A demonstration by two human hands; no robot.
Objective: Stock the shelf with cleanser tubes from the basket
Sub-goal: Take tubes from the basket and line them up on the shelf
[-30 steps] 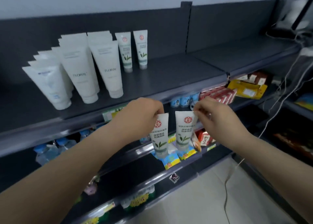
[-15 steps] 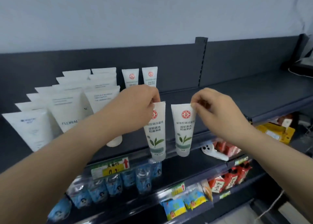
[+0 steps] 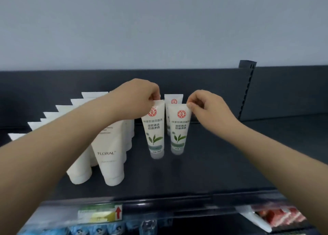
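Two white cleanser tubes with a red seal and green leaf stand cap-down on the dark top shelf. My left hand pinches the crimped top of the left cleanser tube. My right hand pinches the top of the right cleanser tube. Both caps sit at or just above the shelf surface; I cannot tell if they touch. Behind them stands another tube of the same kind, mostly hidden. The basket is out of view.
Rows of larger white FLORAL tubes fill the shelf to the left, close to the left tube. A shelf upright rises at the back right. Price labels and packaged goods show on the shelf below.
Both hands have carried the two tubes up and forward from in front of the lower shelves onto the top shelf, in front of the tubes standing there. The view has tilted upward.
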